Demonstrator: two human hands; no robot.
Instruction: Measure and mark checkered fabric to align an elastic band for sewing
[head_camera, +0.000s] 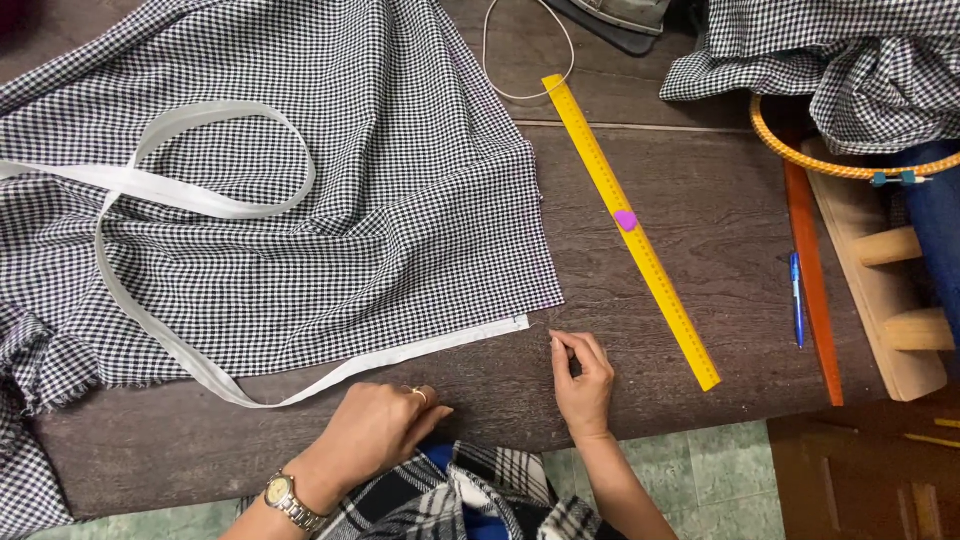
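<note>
**Checked cloth spread on dark worktable**

Gingham fabric (350, 200) with white tape (200, 195) covers the dark wooden table (700, 200); your left hand (375, 430) rests loosely curled, empty; your right hand (582, 378), fingers pinched narrow, sits beside the yellow ruler (630, 215); green floor tiles (700, 480) below.

Sewing or tailoring workroom. Evidence: dark wooden worktable (700, 180) bearing black-and-white gingham fabric (380, 180) beyond the fingers; white tape strip (200, 195) looped over the cloth; long yellow ruler (630, 225) right of the fingertips; blue pen (797, 300) farther right; second gingham heap (850, 60).
</note>
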